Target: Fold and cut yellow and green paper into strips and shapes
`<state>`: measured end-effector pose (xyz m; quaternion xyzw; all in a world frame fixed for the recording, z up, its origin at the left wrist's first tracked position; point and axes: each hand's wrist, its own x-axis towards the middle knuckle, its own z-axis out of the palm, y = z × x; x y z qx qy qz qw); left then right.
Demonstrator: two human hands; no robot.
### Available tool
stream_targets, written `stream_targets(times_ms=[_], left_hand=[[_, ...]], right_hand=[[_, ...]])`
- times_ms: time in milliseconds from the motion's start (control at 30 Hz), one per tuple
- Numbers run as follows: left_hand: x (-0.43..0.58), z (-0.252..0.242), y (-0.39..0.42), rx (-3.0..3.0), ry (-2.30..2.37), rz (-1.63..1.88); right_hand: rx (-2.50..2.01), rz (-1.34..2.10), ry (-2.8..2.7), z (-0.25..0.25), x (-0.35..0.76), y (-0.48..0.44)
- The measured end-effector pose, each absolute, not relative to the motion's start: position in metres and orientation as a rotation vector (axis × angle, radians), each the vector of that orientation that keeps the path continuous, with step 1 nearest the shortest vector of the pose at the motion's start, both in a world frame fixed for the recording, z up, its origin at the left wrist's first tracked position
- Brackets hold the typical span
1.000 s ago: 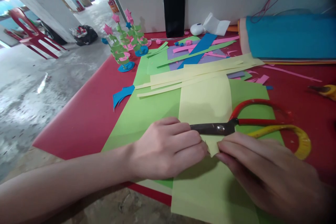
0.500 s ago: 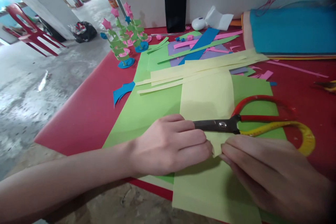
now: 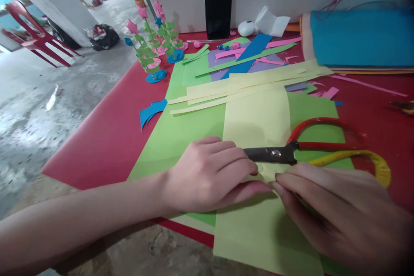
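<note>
A small folded piece of pale yellow paper (image 3: pixel 268 174) is held between my two hands. My left hand (image 3: pixel 213 174), seen from its back with fingers curled, grips the left end, its thumb stretched toward the other hand. My right hand (image 3: pixel 336 211) pinches the right end between thumb and fingertips; most of its palm side is hidden. Just beyond my fingers lie scissors (image 3: pixel 276 154) with a red and a yellow handle, blade tips hidden behind my left hand. Under everything rests a pale yellow sheet (image 3: pixel 257 116) on green paper (image 3: pixel 184 138).
Pale yellow strips (image 3: pixel 252 82) and colored scraps lie across the red table (image 3: pixel 97 138). Paper plants with pink stars (image 3: pixel 152 56) stand at the back left. A stack of blue paper (image 3: pixel 362 39) sits back right. Beyond the left edge is a red chair (image 3: pixel 39 34).
My left thumb has stretched out toward my right fingertips, and the left fingers have shifted slightly. The small paper piece is now more covered by my fingers.
</note>
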<state>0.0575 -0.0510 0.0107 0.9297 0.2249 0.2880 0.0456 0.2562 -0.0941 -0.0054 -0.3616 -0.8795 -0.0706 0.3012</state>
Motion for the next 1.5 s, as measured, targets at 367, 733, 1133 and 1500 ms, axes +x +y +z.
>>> stream_targets(times_ms=[367, 733, 1133, 1500], left_hand=[[0.058, 0.010, -0.052, 2.870, 0.700, 0.867], [0.054, 0.009, -0.051, 2.880, 0.594, 0.891], [0.053, 0.010, -0.050, 2.919, 0.517, 0.775], [0.050, 0.010, -0.049, 2.973, 0.420, 0.656]], right_hand=[[-0.915, -0.105, -2.389, -0.008, 0.254, -0.093], [-1.054, -0.021, -2.320, -0.005, 0.253, -0.089], [-0.923, -0.275, -2.360, -0.012, 0.260, -0.094], [-0.797, -0.154, -2.423, -0.007, 0.264, -0.093]])
